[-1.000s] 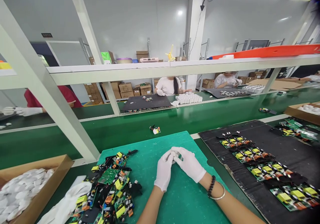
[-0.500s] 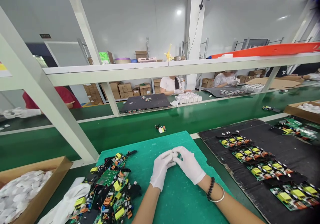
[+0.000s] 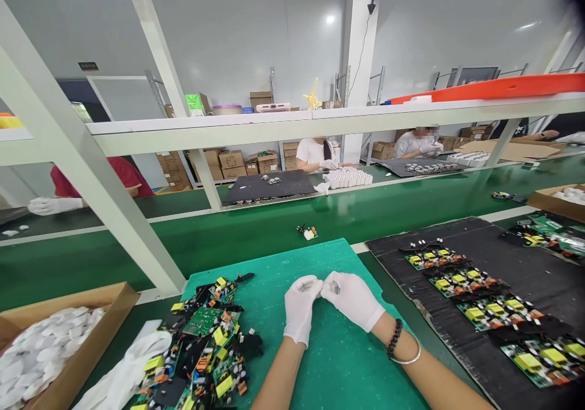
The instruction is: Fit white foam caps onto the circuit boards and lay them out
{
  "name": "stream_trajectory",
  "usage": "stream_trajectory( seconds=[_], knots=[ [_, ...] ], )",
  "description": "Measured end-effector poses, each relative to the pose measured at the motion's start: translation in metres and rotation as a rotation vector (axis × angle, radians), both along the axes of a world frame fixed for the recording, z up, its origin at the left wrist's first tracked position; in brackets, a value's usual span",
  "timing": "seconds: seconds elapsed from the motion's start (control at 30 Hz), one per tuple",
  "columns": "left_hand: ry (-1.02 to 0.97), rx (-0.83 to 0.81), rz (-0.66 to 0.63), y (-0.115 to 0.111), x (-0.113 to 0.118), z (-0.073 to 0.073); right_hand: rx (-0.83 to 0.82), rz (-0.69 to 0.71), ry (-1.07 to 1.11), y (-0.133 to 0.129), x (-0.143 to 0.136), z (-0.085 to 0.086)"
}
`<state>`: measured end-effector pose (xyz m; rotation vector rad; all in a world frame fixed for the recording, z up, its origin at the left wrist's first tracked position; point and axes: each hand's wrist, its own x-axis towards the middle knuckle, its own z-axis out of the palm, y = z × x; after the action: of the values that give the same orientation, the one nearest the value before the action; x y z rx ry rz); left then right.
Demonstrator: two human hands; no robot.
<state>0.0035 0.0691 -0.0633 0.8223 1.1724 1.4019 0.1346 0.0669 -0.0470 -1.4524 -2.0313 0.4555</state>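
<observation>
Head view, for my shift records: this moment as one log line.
left hand: gloved, fingers curled; right hand: gloved, fingers curled; position: together above green mat; holding: cannot tell; circuit board pile: left; board rows: right

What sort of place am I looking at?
Most likely an electronics assembly workshop: a heap of circuit boards lies at the left, more boards stand in rows at the right, and a white-gloved co-worker is across the long green surface.

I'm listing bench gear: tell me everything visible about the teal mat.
The teal mat looks like a flat plastic sheet, lightly specked, with an uneven right edge. It lies on the bench; heaped circuit boards hide much of its left part. The left hand and right hand, gloved, are over its middle.
</observation>
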Motion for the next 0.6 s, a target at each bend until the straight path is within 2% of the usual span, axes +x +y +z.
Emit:
stream_trajectory(
  seconds=[0.17, 0.33, 0.47, 0.6],
  knots=[
    [-0.041, 0.003, -0.01, -0.002, -0.003, 0.005, 0.021, -0.011, -0.097, -0.003, 0.006, 0.004],
    [-0.189, -0.017, -0.025, 0.0, -0.013, 0.009, 0.061, 0.01, -0.046, -0.001, 0.011, 0.007],
    [-0.382, -0.083, -0.114, 0.004, -0.015, 0.005, 0.129, 0.078, -0.134, -0.003, 0.006, 0.002],
    [-0.437, -0.069, -0.183, 0.003, -0.013, -0.001, 0.072, 0.116, -0.188, -0.001, 0.009, -0.001]
  ],
)
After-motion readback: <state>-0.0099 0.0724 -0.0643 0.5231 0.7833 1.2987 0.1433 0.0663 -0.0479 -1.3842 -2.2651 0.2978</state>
